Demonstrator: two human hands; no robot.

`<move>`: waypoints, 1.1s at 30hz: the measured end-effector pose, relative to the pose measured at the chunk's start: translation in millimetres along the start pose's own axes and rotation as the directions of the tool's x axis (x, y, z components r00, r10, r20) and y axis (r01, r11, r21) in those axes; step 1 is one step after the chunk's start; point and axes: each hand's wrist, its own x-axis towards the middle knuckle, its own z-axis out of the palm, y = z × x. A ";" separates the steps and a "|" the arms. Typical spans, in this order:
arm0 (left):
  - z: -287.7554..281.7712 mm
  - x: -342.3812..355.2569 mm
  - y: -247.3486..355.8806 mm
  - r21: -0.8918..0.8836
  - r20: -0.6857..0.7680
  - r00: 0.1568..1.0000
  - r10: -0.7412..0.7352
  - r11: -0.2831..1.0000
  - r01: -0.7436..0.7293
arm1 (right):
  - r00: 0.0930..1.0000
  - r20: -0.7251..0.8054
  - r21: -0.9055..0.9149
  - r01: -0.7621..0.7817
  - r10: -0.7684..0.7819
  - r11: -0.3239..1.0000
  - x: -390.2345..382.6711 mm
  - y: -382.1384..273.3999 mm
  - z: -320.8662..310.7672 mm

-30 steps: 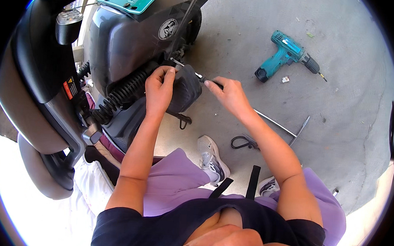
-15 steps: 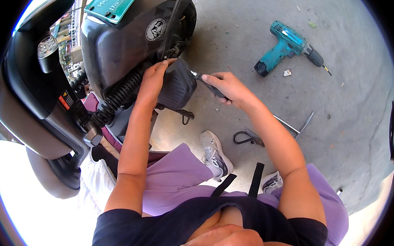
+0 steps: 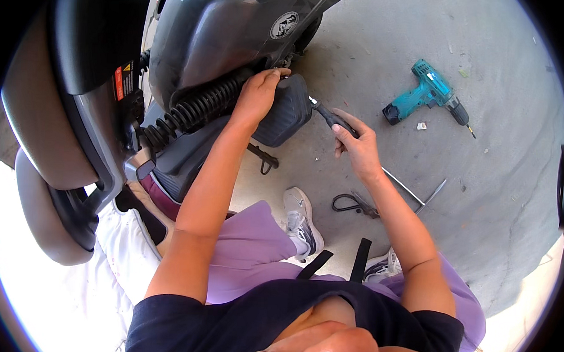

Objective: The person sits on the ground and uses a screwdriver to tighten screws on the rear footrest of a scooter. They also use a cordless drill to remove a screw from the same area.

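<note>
While purple trousers point(image 3: 245, 252) and pale sneakers point(image 3: 302, 223) take up the near middle, we see a dark-handled plier-like tool point(image 3: 368, 210) on the concrete just beyond. To its right, we log a thin metal T-shaped tool point(image 3: 403, 185), partly behind the right forearm. Farther up, we have the right hand point(image 3: 360, 149) grasping the dark handle of a screwdriver point(image 3: 335, 120), fingers wrapped round it. Its silver shaft slants far-left to the right edge of a ribbed black pad point(image 3: 284, 117) on the scooter; we can't tell where the tip ends. At the pad's left, we have the left hand point(image 3: 258, 97), fingers bent around the far-left side; we cannot tell whether it grips anything. Left of it, we mark a black coil spring point(image 3: 203, 108). Far right, we get a white scrap point(image 3: 421, 125) near a teal drill point(image 3: 429, 91) lying on its side. Far left, we note the dark, glossy scooter body point(image 3: 221, 40) with a round sticker point(image 3: 284, 25).
</note>
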 end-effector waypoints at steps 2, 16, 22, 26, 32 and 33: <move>8.8 0.7 -7.4 0.195 -0.193 0.973 0.127 0.977 -0.088 | 1.000 -0.025 -0.069 -0.003 0.002 0.998 1.4 0.1 -0.9; 6.8 -7.3 1.8 0.311 -0.251 0.966 0.057 0.950 0.025 | 0.997 -0.005 -0.188 0.074 -0.077 0.979 5.2 -0.2 -1.7; 1.6 4.4 3.3 0.375 -0.129 0.991 -0.031 0.924 0.078 | 0.999 0.016 -0.127 0.034 -0.032 0.991 4.4 -0.7 -3.4; 3.2 9.2 2.5 0.370 -0.108 0.993 -0.040 0.926 0.077 | 0.999 0.025 -0.137 0.049 -0.046 0.989 4.3 -1.7 -4.3; 2.7 12.6 -5.9 0.385 -0.099 0.995 -0.001 0.922 0.040 | 0.962 0.049 -0.397 0.264 -0.267 0.879 8.4 10.7 -7.3; 2.8 12.5 -5.5 0.387 -0.104 0.995 0.007 0.922 0.034 | 0.957 0.058 -0.414 0.283 -0.286 0.865 8.5 11.3 -7.4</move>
